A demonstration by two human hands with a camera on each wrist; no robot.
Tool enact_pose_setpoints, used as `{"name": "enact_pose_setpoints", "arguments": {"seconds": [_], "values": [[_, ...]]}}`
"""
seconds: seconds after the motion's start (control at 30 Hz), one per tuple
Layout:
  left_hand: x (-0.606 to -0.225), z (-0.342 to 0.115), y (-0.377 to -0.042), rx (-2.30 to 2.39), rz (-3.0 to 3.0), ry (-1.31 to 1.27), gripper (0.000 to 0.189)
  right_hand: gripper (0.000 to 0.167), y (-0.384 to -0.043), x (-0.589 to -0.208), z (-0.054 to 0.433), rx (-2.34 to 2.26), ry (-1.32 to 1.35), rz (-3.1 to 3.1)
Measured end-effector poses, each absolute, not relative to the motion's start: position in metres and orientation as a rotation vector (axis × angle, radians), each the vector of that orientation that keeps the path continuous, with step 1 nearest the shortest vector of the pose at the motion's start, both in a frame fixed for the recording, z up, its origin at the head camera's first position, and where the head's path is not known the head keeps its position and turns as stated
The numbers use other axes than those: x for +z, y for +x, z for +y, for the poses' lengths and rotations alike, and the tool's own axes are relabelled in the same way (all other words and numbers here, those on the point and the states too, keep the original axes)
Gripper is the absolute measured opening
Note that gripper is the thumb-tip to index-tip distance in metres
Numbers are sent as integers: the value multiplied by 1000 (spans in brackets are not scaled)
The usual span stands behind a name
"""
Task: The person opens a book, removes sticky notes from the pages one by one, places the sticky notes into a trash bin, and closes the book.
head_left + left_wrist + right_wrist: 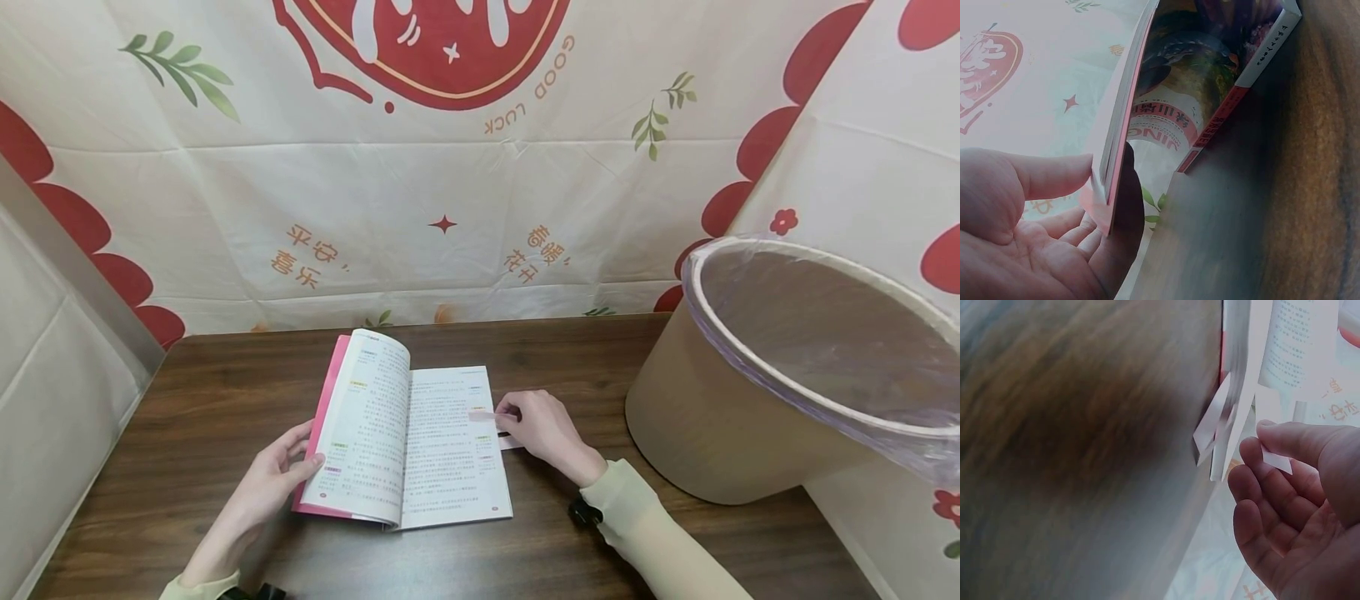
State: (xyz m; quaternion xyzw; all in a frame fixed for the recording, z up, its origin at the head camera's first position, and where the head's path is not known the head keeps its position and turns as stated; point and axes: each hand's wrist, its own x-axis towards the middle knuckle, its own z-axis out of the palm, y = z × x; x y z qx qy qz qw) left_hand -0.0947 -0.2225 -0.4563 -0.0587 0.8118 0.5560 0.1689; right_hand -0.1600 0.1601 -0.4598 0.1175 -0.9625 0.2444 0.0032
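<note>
An open book (446, 454) with a pink cover edge lies on the table, its left pages raised. My left hand (266, 479) grips that left side, thumb on the page and fingers behind the cover (1175, 75), as the left wrist view shows. At the right page's outer edge, my right hand (543, 425) pinches a pale paper strip (482, 416) between thumb and index finger. The strip's far end lies over the printed page. Below it, another paper slip (512, 443) sticks out from the book's side; the right wrist view shows this slip (1212, 419) among the lower pages.
A large tan bin (720, 417) with plastic film round its rim stands at the right of the brown wooden table (217, 400). Behind the table hangs a white cloth (442, 183) printed with red and green designs.
</note>
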Motion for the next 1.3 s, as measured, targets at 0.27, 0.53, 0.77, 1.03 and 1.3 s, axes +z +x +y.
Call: {"name": "enact_pose_setpoints", "arguments": {"seconds": [0.27, 0.53, 0.77, 1.03, 1.3], "values": [[-456, -222, -94, 1575, 2312, -164, 69, 6, -156, -450, 163, 804, 357, -3009], [-456, -222, -94, 1574, 2312, -165, 69, 5, -153, -437, 168, 792, 388, -2991], [-456, -223, -94, 1577, 2306, -165, 70, 4, -149, -424, 173, 772, 429, -2952], [-457, -224, -95, 1580, 2302, -165, 69, 5, -148, -416, 182, 747, 448, -2917], [-456, -223, -95, 1573, 2309, -162, 70, 5, -146, -405, 191, 711, 469, -2868]]}}
